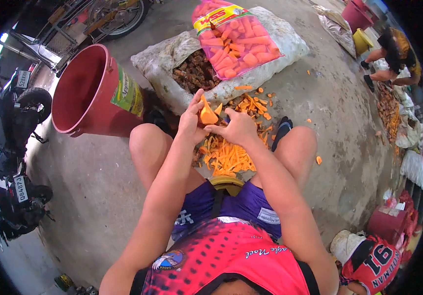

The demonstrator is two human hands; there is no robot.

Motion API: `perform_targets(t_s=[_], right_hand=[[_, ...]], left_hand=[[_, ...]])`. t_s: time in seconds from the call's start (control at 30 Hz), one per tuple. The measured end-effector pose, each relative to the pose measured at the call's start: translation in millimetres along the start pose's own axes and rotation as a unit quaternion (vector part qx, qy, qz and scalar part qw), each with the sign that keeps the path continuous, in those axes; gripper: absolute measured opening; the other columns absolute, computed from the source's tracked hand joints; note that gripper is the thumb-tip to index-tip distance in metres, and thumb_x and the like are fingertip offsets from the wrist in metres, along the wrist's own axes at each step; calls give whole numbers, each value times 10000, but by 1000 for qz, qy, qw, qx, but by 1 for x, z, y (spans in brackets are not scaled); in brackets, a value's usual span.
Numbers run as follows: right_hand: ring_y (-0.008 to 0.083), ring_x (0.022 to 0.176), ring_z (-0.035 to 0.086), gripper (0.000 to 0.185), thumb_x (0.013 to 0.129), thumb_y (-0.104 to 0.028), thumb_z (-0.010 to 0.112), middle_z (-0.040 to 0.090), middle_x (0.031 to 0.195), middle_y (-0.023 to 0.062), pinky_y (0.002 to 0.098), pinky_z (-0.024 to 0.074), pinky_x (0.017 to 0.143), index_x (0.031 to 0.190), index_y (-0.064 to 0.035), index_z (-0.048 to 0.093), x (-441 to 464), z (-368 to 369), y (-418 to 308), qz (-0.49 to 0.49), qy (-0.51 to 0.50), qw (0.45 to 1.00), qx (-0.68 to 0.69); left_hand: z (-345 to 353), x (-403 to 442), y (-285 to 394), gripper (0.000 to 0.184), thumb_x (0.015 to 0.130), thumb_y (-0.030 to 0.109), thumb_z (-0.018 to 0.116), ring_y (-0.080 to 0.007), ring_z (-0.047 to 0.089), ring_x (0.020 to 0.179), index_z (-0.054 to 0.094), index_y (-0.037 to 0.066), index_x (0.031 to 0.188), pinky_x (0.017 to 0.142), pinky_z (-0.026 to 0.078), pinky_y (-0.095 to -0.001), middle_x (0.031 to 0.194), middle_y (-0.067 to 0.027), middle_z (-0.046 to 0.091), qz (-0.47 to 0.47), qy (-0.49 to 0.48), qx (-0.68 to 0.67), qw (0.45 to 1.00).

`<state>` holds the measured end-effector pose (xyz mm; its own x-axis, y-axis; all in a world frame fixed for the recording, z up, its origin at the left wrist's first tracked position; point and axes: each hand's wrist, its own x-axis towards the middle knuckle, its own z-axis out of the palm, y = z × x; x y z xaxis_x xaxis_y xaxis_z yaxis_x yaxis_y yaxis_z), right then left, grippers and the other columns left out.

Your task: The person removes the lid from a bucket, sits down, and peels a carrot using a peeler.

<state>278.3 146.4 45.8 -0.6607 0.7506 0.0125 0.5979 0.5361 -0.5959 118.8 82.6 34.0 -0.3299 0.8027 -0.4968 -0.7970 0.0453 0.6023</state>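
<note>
Red jersey (221,260) with black dots, seemingly purple shorts (241,204).

- We are in a rough work yard, part garage, with a stained grey concrete floor (98,196).
- Black motorcycles with white number plates (12,118) line its left edge.
- Near its middle we see bright orange vegetable peelings (228,160) beside a bulging white woven sack (287,42).

Motorcycles (17,110) left; spoked wheel (123,19) top; bent-over person (397,51), yellow bucket (362,42) upper right.
</note>
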Motion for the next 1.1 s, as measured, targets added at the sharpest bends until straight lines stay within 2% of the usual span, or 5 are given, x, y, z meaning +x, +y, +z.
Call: perform_targets(t_s=[0.2, 0.43, 0.83, 1.03, 1.1], right_hand=[[434, 941, 733, 1099, 644, -824, 774, 723, 964, 306, 493, 579, 821, 1200, 114, 635, 6, 9, 9, -1, 13, 1000, 2], [438, 826, 727, 913, 709, -808, 739, 715, 847, 272, 517, 572, 728, 1013, 46, 635, 3, 2, 2, -22, 3, 1000, -3], [383, 714, 722, 746, 832, -801, 615, 706, 713, 174, 494, 555, 622, 861, -63, 723, -1, 19, 7, -73, 58, 992, -81], [348, 689, 700, 724, 923, -741, 565, 655, 621, 133, 450, 543, 659, 891, -37, 732, -7, 3, 20, -66, 14, 997, -32], [320, 665, 681, 712, 954, -707, 548, 635, 617, 135, 437, 531, 652, 875, -20, 717, -2, 6, 46, 32, -62, 994, 79]], left_hand=[[-4, 1, -2, 337, 1093, 177, 497, -175, 688, 923, 532, 196, 1427, 694, 601, -335, 1123, -45, 637, -18, -21, 39, 999], [-10, 5, -6, 307, 1073, 209, 566, -154, 681, 875, 552, 159, 1375, 623, 566, -308, 1121, -38, 640, -10, -27, 46, 999], [-29, 16, -12, 406, 1047, 293, 617, -200, 663, 971, 542, 206, 1437, 725, 557, -399, 1159, -42, 646, -22, 16, 57, 998], [-29, 9, 20, 361, 1000, 331, 692, -229, 667, 967, 603, 149, 1299, 812, 564, -415, 1117, -69, 656, 9, 52, 67, 996], [-41, 18, 75, 296, 1000, 314, 697, -246, 673, 1003, 636, 101, 1195, 908, 564, -400, 1095, -72, 675, 65, 17, -20, 998]])
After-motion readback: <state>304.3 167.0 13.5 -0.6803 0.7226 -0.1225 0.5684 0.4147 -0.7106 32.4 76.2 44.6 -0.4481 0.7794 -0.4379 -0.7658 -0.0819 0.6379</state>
